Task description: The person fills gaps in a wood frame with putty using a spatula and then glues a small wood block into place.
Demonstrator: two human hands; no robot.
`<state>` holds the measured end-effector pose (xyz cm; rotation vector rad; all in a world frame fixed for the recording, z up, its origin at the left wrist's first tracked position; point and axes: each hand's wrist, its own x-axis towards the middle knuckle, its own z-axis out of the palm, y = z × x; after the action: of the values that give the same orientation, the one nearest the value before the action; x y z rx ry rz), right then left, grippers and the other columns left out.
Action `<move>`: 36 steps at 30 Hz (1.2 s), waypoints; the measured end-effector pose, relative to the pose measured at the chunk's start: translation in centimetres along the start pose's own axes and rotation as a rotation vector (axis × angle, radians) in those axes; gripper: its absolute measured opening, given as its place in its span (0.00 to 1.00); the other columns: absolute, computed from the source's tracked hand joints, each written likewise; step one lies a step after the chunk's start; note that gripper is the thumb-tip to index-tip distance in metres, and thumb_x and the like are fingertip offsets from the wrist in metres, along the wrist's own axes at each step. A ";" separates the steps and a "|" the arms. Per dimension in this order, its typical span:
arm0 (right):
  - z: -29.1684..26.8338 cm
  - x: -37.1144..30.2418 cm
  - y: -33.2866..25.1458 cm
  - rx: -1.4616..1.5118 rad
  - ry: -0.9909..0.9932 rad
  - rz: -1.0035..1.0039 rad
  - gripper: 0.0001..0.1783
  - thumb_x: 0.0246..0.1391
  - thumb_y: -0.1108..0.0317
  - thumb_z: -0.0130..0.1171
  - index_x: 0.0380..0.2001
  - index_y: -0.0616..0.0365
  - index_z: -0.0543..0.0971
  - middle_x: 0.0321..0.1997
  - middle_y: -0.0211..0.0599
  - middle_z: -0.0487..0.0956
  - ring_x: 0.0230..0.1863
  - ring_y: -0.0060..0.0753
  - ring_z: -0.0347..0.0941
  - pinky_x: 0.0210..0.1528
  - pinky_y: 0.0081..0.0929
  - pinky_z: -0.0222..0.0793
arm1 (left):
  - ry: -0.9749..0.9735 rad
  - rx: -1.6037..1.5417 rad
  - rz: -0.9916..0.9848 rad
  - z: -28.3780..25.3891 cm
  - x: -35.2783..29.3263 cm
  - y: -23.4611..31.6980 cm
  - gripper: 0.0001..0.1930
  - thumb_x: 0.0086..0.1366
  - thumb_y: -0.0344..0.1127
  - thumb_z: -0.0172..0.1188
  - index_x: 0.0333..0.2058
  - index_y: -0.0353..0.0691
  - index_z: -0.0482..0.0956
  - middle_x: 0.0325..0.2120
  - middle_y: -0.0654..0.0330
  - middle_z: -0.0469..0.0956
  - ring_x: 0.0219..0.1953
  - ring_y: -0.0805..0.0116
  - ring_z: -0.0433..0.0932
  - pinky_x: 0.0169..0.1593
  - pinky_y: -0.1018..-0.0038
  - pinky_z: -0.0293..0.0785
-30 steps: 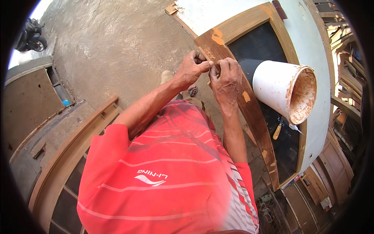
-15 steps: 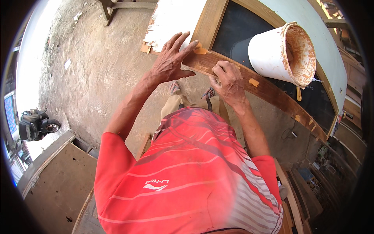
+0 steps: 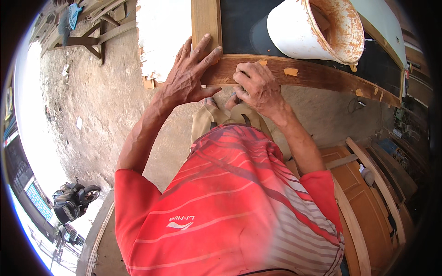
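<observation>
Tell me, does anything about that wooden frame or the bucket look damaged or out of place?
Yes. The white bucket lies tipped on its side on the dark panel, its inside crusted orange-brown. The wooden frame under the left hand and right hand shows pale patches along its rail, and the white sheet beside it has a ragged, chipped lower edge.

I see an open-air carpentry yard: a bare wooden door frame (image 3: 317,76) across the top, stacked wooden doors (image 3: 363,202) lower right, a stained white bucket (image 3: 317,27), dusty concrete ground (image 3: 106,101), a motorbike (image 3: 73,198) lower left.
</observation>
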<state>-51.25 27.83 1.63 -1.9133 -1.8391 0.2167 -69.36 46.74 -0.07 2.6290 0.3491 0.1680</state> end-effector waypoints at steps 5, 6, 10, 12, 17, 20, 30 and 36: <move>0.5 -0.2 0.3 -0.011 0.092 -0.038 0.11 0.50 0.67 0.69 0.37 0.52 0.80 0.46 0.34 0.78 0.50 0.41 0.78 0.55 0.42 0.74 | 0.065 0.023 0.037 1.6 -0.5 -0.4 0.59 0.45 0.45 0.84 0.77 0.51 0.62 0.79 0.45 0.52 0.77 0.27 0.54 0.77 0.35 0.55; 0.5 -0.3 0.5 -0.053 0.065 -0.028 0.11 0.50 0.66 0.69 0.38 0.51 0.81 0.47 0.34 0.78 0.51 0.41 0.78 0.56 0.42 0.74 | 0.072 0.031 0.037 1.8 -0.6 -0.4 0.59 0.45 0.44 0.84 0.77 0.51 0.62 0.79 0.44 0.52 0.77 0.29 0.55 0.77 0.36 0.56; -2.7 -2.8 -0.1 0.053 -0.025 0.048 0.11 0.53 0.64 0.70 0.38 0.53 0.82 0.45 0.38 0.81 0.50 0.45 0.81 0.55 0.43 0.76 | 0.088 0.038 0.050 2.1 -0.5 -0.3 0.60 0.43 0.42 0.84 0.77 0.51 0.63 0.79 0.43 0.53 0.77 0.28 0.56 0.77 0.36 0.57; -7.8 -5.1 1.0 0.253 -0.186 0.220 0.09 0.56 0.64 0.69 0.36 0.56 0.82 0.41 0.42 0.82 0.46 0.49 0.82 0.51 0.45 0.77 | 0.070 0.066 0.030 2.2 -0.9 -0.3 0.60 0.43 0.42 0.84 0.77 0.50 0.62 0.79 0.43 0.53 0.77 0.30 0.56 0.78 0.36 0.56; -16.0 -11.4 13.9 -0.112 0.224 0.751 0.07 0.63 0.67 0.67 0.39 0.59 0.83 0.40 0.49 0.82 0.41 0.55 0.82 0.43 0.48 0.76 | 0.039 0.066 0.027 2.0 -0.9 0.0 0.61 0.45 0.40 0.83 0.78 0.48 0.59 0.79 0.41 0.52 0.79 0.37 0.55 0.79 0.36 0.53; -16.7 -11.4 24.2 -0.600 0.519 0.497 0.17 0.64 0.67 0.67 0.55 0.57 0.84 0.52 0.44 0.83 0.51 0.53 0.80 0.56 0.48 0.76 | 0.020 0.079 0.046 1.4 -0.3 0.4 0.62 0.45 0.39 0.82 0.78 0.46 0.57 0.79 0.39 0.52 0.80 0.39 0.53 0.79 0.35 0.51; -15.8 -12.9 22.4 0.254 0.666 0.840 0.20 0.76 0.59 0.53 0.55 0.65 0.82 0.44 0.40 0.85 0.44 0.36 0.81 0.51 0.35 0.78 | 0.004 0.104 0.036 1.3 -0.4 0.8 0.57 0.48 0.33 0.78 0.78 0.44 0.59 0.78 0.36 0.54 0.79 0.36 0.54 0.79 0.38 0.52; -13.9 -15.5 12.1 0.595 0.893 0.994 0.20 0.76 0.60 0.53 0.55 0.66 0.83 0.42 0.35 0.84 0.39 0.24 0.79 0.47 0.28 0.79 | 0.083 0.059 0.109 2.4 -0.7 -0.3 0.56 0.48 0.38 0.80 0.76 0.43 0.61 0.78 0.38 0.54 0.80 0.39 0.53 0.78 0.35 0.50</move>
<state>-35.72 9.75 5.31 -1.8333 -0.1499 0.1485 -69.66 45.71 -2.30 2.7068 0.2414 0.3078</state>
